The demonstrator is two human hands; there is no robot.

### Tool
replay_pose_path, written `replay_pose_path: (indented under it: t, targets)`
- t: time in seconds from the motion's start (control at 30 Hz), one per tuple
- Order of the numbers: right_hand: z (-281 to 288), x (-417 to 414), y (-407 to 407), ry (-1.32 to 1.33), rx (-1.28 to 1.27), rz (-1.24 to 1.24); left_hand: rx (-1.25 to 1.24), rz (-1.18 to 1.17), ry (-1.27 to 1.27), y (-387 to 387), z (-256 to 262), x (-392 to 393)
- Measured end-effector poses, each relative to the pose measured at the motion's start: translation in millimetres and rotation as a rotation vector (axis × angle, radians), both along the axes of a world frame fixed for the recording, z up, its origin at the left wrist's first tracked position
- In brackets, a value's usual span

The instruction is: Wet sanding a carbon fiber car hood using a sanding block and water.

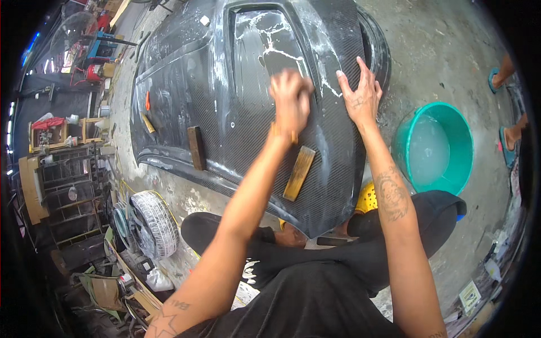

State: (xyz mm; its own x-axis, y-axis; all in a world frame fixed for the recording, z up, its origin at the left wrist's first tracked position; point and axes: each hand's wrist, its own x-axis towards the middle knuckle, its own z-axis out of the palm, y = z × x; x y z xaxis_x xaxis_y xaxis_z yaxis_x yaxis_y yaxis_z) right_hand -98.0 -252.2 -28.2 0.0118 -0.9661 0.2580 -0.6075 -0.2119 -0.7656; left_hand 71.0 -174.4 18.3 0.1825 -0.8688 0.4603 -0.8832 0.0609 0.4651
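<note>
A black carbon-fibre car hood (253, 122) lies before me, wet and streaked with whitish slurry around its recessed panel. My left hand (291, 99) is on the hood beside that recess, motion-blurred with fingers curled; whether anything is under them cannot be made out. My right hand (362, 95) rests on the hood's right edge, thumb and fingers spread, holding no loose object. Below my left wrist lies a worn wooden block (299, 173). Farther left on the hood are a dark block (196, 148), a tan stick-like piece (148, 122) and a small orange tool (147, 101).
A green plastic bucket (463, 148) of cloudy water stands at my right. Under the hood's far right side is a black tyre-like round (382, 55). A wheel (162, 226) lies left, near a yellow cord. Another person's sandalled foot (510, 141) shows at the right.
</note>
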Motion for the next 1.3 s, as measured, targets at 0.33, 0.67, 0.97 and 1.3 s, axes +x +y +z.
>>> replay_pose_path:
  t: [0.33, 0.67, 0.97, 1.3]
  targets:
    - [19, 19, -7, -0.050, -0.022, 0.039, -0.103, 0.053, -0.048, -42, 38, 30]
    - [16, 21, -8, -0.062, 0.029, 0.049, -0.051, -0.052, -0.039, 3, 31, 5]
    - [9, 16, -9, -0.045, 0.039, 0.033, 0.096, -0.143, -0.013, 61, 16, -24]
    - [-3, 16, 3, -0.032, 0.003, 0.005, 0.103, -0.104, 0.044, 75, 11, -36]
